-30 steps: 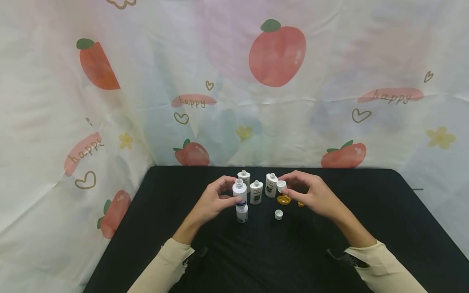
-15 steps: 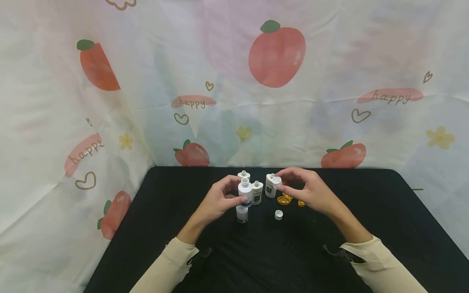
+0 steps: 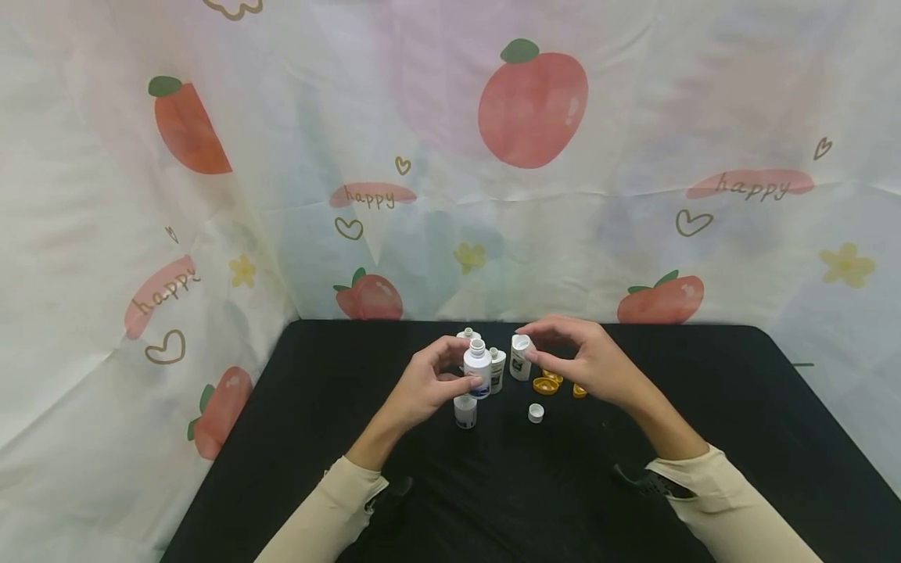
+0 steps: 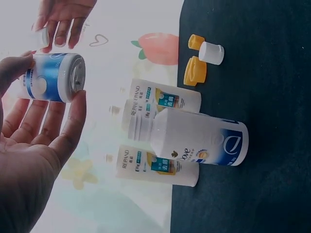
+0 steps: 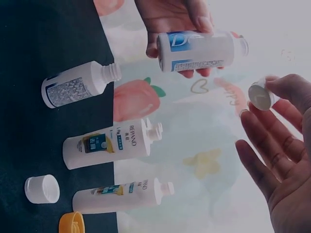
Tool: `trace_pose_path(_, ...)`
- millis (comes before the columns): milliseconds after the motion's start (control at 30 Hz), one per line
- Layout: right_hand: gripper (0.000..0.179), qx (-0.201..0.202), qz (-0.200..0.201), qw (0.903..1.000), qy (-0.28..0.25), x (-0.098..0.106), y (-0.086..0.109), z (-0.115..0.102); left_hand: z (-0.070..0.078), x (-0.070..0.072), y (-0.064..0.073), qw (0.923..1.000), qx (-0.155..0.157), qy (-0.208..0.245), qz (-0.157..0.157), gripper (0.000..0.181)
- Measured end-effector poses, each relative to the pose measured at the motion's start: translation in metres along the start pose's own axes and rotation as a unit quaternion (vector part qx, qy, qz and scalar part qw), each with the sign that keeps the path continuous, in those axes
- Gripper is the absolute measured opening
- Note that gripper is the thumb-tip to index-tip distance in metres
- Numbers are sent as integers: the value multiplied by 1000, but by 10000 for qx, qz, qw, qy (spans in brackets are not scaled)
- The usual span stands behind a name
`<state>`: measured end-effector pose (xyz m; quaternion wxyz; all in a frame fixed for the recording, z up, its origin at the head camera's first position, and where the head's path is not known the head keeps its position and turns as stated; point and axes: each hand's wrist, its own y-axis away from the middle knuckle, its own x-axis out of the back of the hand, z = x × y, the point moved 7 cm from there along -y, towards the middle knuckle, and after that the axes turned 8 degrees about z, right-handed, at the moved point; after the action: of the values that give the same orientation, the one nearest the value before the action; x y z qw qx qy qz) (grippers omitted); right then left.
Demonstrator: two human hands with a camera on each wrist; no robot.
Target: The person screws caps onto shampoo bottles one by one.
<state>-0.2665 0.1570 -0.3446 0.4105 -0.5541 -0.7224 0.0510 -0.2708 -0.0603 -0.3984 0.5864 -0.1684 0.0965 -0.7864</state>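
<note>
My left hand (image 3: 432, 381) grips a white-and-blue Dove bottle (image 3: 478, 369), raised above the table, upright, with its threaded neck bare. In the right wrist view the same bottle's label side (image 5: 199, 52) shows. My right hand (image 3: 587, 360) pinches a white cap (image 5: 261, 96) between thumb and fingers, its hollow side showing. The cap is level with the bottle's neck, to its right and apart from it. A second uncapped Dove bottle (image 4: 201, 138) stands on the table below the left hand.
Three white Repand bottles stand uncapped behind, among them a right one (image 3: 520, 367) and a middle one (image 3: 498, 375). Another white cap (image 3: 536, 413) lies on the black table (image 3: 535, 500), near several yellow caps (image 3: 545, 386). A printed curtain (image 3: 436, 102) hangs behind the table.
My left hand has carried the Dove bottle a little to the right. My right hand has brought the white cap left and slightly up, so the two are closer together.
</note>
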Motion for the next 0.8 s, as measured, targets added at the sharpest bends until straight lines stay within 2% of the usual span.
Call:
trace_pose_path(400, 38, 402, -97, 9989, -231, -5, -12, -10, 6, -9, 1, 9998, -121, 77, -124, 43)
trace_pose_path(800, 37, 381, -294, 9984, -301, -10, -18, -16, 8, -11, 1, 9996, -168, -114, -188, 45)
